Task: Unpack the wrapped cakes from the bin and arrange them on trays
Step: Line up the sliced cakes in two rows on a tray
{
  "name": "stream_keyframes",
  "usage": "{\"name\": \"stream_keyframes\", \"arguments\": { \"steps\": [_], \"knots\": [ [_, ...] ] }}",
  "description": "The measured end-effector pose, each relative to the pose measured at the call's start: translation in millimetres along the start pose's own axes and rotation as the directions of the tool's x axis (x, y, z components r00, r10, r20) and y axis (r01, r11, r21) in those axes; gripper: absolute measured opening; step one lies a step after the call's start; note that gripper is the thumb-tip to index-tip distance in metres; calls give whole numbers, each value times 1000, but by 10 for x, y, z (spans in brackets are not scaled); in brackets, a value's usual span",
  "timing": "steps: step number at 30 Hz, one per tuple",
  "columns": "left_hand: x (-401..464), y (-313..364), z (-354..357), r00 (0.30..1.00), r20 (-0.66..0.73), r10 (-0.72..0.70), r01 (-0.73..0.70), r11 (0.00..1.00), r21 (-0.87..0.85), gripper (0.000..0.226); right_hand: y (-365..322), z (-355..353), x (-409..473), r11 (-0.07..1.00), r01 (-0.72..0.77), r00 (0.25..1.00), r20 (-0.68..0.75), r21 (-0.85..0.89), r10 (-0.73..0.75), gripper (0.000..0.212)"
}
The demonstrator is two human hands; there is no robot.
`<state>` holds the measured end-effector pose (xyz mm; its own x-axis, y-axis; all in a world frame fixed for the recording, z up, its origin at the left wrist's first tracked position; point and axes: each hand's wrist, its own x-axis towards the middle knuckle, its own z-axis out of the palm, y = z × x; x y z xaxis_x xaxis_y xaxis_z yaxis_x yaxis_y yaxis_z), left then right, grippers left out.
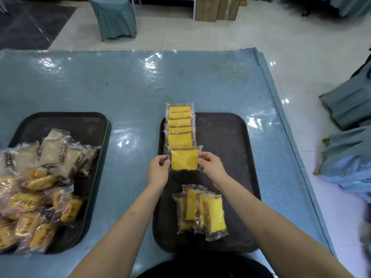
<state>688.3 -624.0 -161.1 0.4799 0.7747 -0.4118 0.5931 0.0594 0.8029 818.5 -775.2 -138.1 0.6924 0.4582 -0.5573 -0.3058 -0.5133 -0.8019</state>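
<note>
**Placing a yellow cake at the row's near end**

Cropping at the frame's left edge cuts off my left tray (94,119) and its mixed pile of wrapped cakes (30,187), labels unreadable. My left hand (158,170) and right hand (210,164) pinch the yellow cake (184,159) by its wrapper edges over the right tray (230,137). Overlapped row (180,125) at 12 o'clock; loose cakes (200,211) at 6.

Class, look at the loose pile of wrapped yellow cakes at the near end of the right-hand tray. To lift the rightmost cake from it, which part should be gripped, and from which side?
Probably the rightmost cake by its long side edges, coming from above and the right. It lies on the outer edge of the pile with bare tray beside it, so fingers fit there. Its neighbours crowd its left side.
</note>
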Motion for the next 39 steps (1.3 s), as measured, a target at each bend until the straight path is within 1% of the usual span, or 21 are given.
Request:
{"name": "stream_keyframes", "arguments": {
  "steps": [3,8,13,16,21,26,29,35,39],
  "knots": [
    [115,-16,38,1000,18,5,-5,1000,14,26,-34,33,91,998,1,1000,28,-56,0,38],
    [263,-5,79,999,36,-13,12,999,31,35,-98,122,246,996,-10,999,32,-91,13,46],
    [329,5,134,997,81,-9,9,1000,0,43,-143,203,353,997,-22,999,39,-69,24,49],
    [350,9,159,995,101,-15,14,1000,13,44,-154,226,371,999,-18,999,30,-47,19,47],
    [327,-3,170,991,135,-9,5,1000,25,48,-99,225,381,998,-53,999,-2,-33,53,46],
    [413,-36,164,984,178,2,-22,994,110,53,-38,224,392,997,-70,998,-2,-14,70,51],
    [469,-52,154,983,179,-32,3,987,158,57,-29,203,372,997,-74,997,0,8,74,51],
    [316,61,104,979,205,-16,1,997,74,59,24,114,339,996,-75,997,7,48,75,51],
    [150,94,51,979,203,-27,23,1000,19,59,64,47,288,997,-49,999,4,55,49,51]
  ]
}}
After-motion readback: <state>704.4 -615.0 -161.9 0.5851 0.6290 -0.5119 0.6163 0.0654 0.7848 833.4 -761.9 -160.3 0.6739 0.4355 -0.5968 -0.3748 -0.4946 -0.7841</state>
